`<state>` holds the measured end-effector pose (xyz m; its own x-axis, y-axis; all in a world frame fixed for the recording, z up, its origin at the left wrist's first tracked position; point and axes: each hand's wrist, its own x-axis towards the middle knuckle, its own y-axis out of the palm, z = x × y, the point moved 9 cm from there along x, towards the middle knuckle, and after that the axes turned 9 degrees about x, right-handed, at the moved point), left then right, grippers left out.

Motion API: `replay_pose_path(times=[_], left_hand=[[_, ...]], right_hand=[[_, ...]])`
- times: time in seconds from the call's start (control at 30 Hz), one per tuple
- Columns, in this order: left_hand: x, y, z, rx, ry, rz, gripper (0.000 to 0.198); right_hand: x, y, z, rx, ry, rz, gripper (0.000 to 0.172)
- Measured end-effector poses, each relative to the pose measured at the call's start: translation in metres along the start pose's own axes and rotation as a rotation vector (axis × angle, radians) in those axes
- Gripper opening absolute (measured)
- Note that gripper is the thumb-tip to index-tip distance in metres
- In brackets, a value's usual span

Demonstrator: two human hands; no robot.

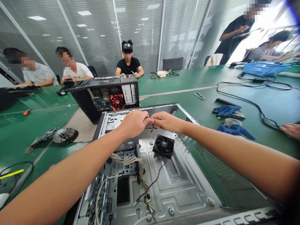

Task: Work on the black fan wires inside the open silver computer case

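Observation:
An open, gutted computer case (185, 187) lies on its side on the green table in front of me. My left hand (134, 122) and my right hand (165, 120) meet above its far end, both pinched shut on a thin dark cable (150, 126) stretched between them. A black cooler fan (163, 145) rests on the case's metal floor just below my hands. Its thin twisted wire (152, 184) trails toward me. A bundle of pale cables (138, 164) lies along the drive cage at the left.
A second black computer case (106, 95) with a red fan stands behind mine. Blue gloves (231, 120) and black cords (255, 106) lie to the right, a round part (65, 135) to the left. Several people sit around the table; another person's hand (292, 129) rests at the right edge.

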<state>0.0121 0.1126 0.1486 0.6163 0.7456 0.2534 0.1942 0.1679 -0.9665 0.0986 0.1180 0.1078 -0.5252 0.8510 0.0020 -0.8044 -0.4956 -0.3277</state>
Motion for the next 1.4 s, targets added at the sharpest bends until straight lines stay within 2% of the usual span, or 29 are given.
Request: replay_pose_path(times=[0.17, 0.37, 0.6, 0.9, 1.03, 1.17, 1.4], left_hand=[[0.001, 0.001, 0.001, 0.036, -0.017, 0.016, 0.031], [0.002, -0.003, -0.004, 0.133, 0.001, -0.030, 0.037], [0.001, -0.005, 0.002, -0.011, -0.018, -0.082, 0.030], [0.003, 0.002, 0.001, 0.136, -0.034, -0.005, 0.040], [0.002, -0.001, 0.004, 0.008, -0.060, -0.019, 0.032], [0.000, -0.004, 0.006, -0.078, -0.067, -0.047, 0.025], [0.003, 0.003, 0.002, 0.097, -0.035, 0.024, 0.039]], right_hand=[[0.000, -0.001, 0.004, -0.086, -0.043, -0.016, 0.020], [0.000, -0.002, 0.010, -0.142, -0.108, -0.015, 0.022], [-0.001, -0.004, 0.012, -0.110, -0.130, -0.039, 0.022], [-0.001, -0.003, 0.014, -0.265, -0.153, -0.045, 0.022], [-0.002, -0.003, 0.015, -0.311, -0.159, -0.066, 0.024], [-0.001, -0.004, 0.010, -0.286, -0.127, -0.092, 0.016], [-0.001, 0.001, 0.013, -0.354, -0.159, -0.081, 0.023]])
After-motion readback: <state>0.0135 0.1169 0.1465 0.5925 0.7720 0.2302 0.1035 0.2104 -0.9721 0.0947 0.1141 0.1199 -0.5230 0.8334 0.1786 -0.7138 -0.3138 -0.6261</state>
